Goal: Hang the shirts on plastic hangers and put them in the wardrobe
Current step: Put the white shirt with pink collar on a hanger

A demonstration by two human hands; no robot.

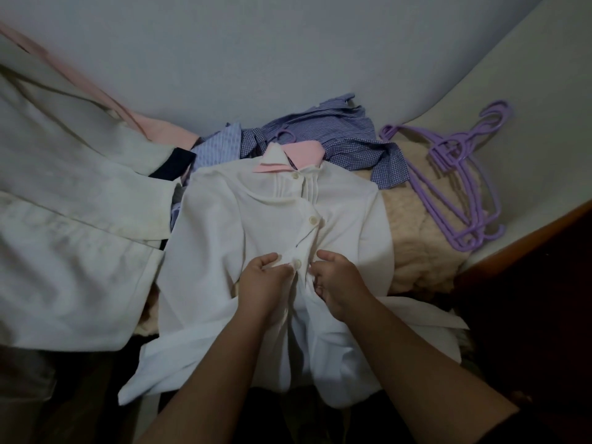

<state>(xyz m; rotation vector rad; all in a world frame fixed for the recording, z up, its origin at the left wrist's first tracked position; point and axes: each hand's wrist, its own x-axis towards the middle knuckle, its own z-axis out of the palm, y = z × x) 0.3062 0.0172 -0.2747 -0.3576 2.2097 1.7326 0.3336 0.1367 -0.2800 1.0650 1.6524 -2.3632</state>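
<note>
A white shirt (224, 225) with a pink-lined collar lies face up on the bed, a purple hanger hook (286, 134) poking out above its collar. My left hand (262, 283) pinches the left edge of the shirt's front placket beside a button. My right hand (336, 280) pinches the right edge of the placket, just across from it. Two buttons above my hands look fastened. Several spare purple plastic hangers (461, 174) lie stacked on the bed at the right.
Checked and striped blue shirts (339, 136) are piled behind the white one. A fluffy beige blanket (416, 238) lies under them. Pale garments (73, 219) cover the left side. A wooden edge (525, 241) borders the right.
</note>
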